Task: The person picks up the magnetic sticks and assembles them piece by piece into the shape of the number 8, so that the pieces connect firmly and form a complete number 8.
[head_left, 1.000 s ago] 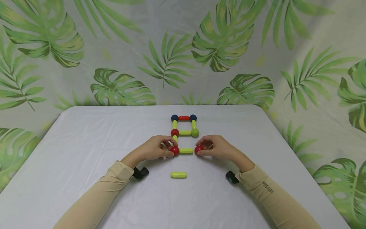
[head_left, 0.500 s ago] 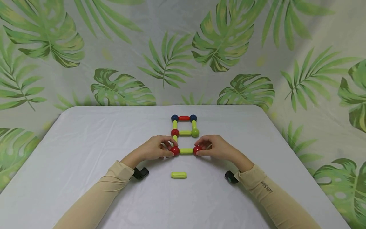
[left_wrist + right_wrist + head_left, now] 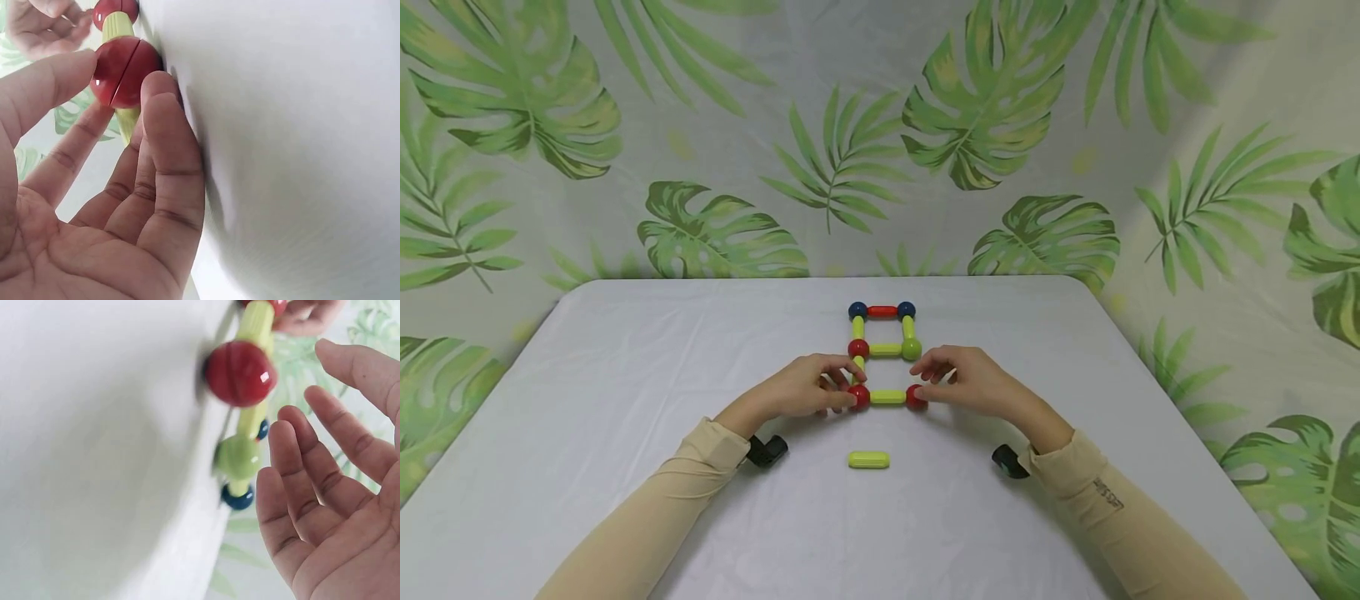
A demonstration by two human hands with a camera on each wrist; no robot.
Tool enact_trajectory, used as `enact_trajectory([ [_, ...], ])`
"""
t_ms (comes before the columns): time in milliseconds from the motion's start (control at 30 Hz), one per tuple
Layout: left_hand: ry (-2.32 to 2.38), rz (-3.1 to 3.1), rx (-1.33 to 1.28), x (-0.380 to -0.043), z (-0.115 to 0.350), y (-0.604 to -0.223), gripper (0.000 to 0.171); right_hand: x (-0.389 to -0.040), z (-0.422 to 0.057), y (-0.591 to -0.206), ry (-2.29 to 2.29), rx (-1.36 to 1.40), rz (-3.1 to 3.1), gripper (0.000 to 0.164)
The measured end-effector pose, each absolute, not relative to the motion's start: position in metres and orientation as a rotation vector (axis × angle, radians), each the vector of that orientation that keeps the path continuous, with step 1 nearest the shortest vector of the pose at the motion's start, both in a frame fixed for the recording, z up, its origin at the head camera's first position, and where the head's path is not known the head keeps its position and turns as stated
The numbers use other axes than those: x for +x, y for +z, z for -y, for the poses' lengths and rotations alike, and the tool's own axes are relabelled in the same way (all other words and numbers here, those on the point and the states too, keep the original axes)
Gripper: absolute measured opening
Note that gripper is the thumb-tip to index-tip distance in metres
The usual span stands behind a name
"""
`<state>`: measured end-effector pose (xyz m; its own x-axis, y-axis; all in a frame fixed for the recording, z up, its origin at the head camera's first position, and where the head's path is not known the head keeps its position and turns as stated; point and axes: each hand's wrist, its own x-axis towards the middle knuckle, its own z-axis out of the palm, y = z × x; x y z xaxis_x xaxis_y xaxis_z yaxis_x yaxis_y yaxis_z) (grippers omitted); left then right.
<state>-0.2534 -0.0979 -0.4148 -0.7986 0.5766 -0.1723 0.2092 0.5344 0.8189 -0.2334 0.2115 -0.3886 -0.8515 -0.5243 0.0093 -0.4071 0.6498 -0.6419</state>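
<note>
A flat frame of magnetic-looking rods and balls lies on the table. My left hand (image 3: 801, 387) holds the near-left red ball (image 3: 860, 398) between thumb and fingers; the left wrist view shows their tips against that ball (image 3: 128, 72). A yellow-green rod (image 3: 887, 397) joins it to the near-right red ball (image 3: 912, 401). Beside that right ball is my right hand (image 3: 973, 382), its fingers spread and relaxed. In the right wrist view a gap separates those fingers from the red ball (image 3: 240, 374). A loose yellow-green rod (image 3: 868, 459) lies nearer to me.
Farther back, the frame has a red ball (image 3: 858, 349), a green ball (image 3: 912, 349), two blue balls (image 3: 858, 311) and a red rod (image 3: 882, 312). Behind the white-covered table (image 3: 662, 333) hangs a leaf-patterned cloth (image 3: 865, 125).
The right red ball moved left until it met the rod's end. My right hand then let go of it and lifted slightly away. My left hand stayed in place.
</note>
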Motion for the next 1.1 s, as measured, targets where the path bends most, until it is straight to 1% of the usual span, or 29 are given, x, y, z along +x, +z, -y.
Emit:
enact_trajectory([
  [233, 1.196, -2.376, 0.650, -0.261, 0.098, -0.409, 0.032, -0.218, -0.191, -0.379, -0.951, -0.937, -2.642, 0.028],
  [367, 1.194, -2.382, 0.624, -0.265, 0.096, -0.406, 0.035, -0.208, -0.178, -0.376, -0.910, -0.990, -2.586, 0.030],
  [533, 1.214, -2.366, 0.607, -0.272, 0.094, -0.409, 0.038, -0.199, -0.165, -0.378, -0.808, -1.011, -2.553, 0.031],
  [767, 1.229, -2.331, 0.603, -0.278, 0.091, -0.414, 0.036, -0.193, -0.152, -0.384, -0.676, -1.020, -2.509, 0.035],
  [1100, 1.280, -2.255, 0.583, -0.282, 0.092, -0.415, 0.037, -0.192, -0.144, -0.393, -0.646, -1.050, -2.466, 0.032],
])
